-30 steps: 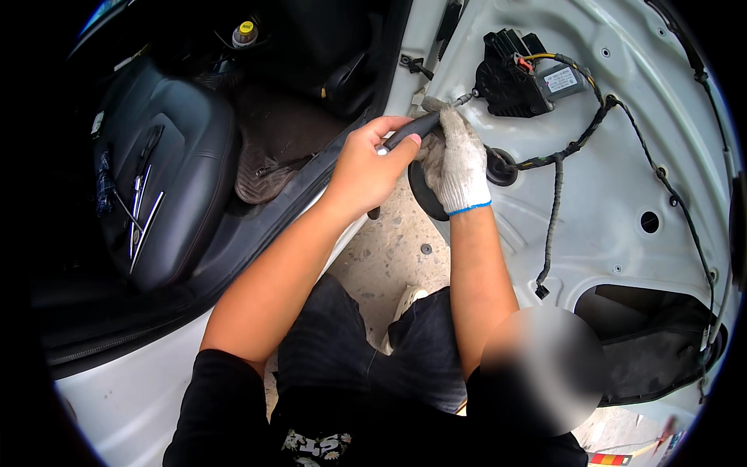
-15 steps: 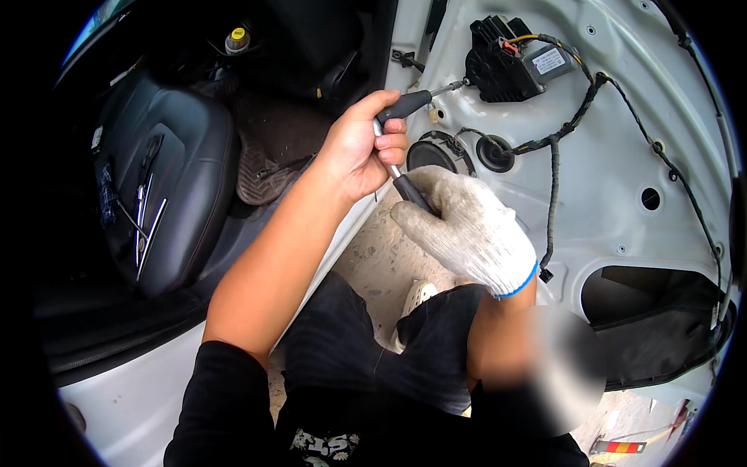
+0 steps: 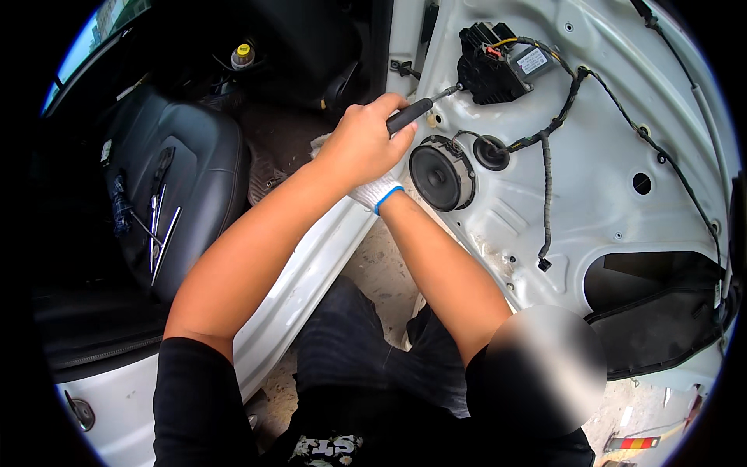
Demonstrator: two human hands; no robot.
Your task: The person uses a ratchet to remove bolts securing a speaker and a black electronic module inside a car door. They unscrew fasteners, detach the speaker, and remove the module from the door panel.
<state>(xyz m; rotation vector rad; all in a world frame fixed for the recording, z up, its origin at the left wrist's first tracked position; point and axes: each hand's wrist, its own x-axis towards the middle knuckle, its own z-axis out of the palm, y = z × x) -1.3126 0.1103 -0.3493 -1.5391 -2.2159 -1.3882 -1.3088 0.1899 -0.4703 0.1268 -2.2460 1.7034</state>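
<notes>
My bare left hand [image 3: 364,144] is closed on a black-handled screwdriver-like driver [image 3: 408,117]. The driver's metal shaft reaches up to the right, its tip at a fastener on the left edge of the black motor unit [image 3: 486,74] on the door panel. My right hand [image 3: 375,193] wears a white knitted glove with a blue cuff and lies beneath the left. Only its wrist part and a bit of glove past the left hand show; its fingers, and the second black handle seen earlier, are hidden.
A round black speaker [image 3: 437,177] sits in the bare metal door panel [image 3: 576,202], with a wiring harness [image 3: 564,113] across it. Several slim metal tools [image 3: 159,226] lie on the black car seat [image 3: 202,171] at left. A yellow-capped bottle [image 3: 243,54] stands farther back.
My gloved right hand has swung left from beside the speaker to beneath my left hand. The left hand has rolled over, its back now showing, still gripping the driver. The speaker is uncovered.
</notes>
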